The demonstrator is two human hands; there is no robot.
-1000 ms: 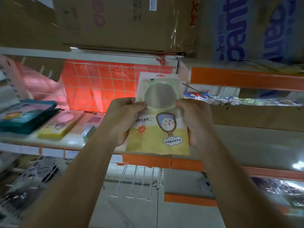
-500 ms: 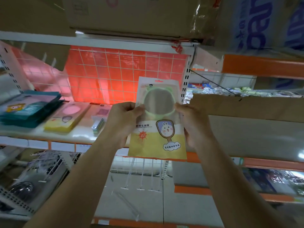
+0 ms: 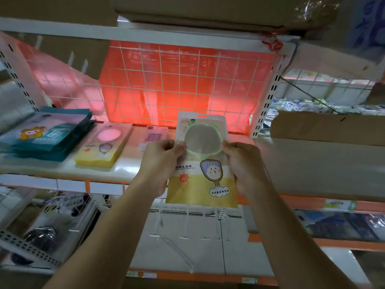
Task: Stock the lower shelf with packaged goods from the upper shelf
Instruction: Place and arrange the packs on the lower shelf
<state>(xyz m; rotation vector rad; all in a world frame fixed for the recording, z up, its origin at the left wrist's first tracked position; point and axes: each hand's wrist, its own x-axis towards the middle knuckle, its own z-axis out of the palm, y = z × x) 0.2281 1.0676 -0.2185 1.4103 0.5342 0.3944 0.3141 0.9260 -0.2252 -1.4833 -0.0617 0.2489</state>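
While arms reach forward, left hand point(image 3: 161, 163) and right hand point(image 3: 243, 163) pinch mirror packet point(image 3: 201, 180) upright.

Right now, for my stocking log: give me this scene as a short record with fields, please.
held item: yellow-and-white plastic packet showing a green-rimmed round mirror and a rabbit drawing, upright, in front of the shelves
left hand: pinches the packet's left edge
right hand: pinches its right edge
upper level: white shelf board carrying flat yellow packets and teal packets
backing: white wire grid, lit red
lower level: white wire hooks; held packet not yet there
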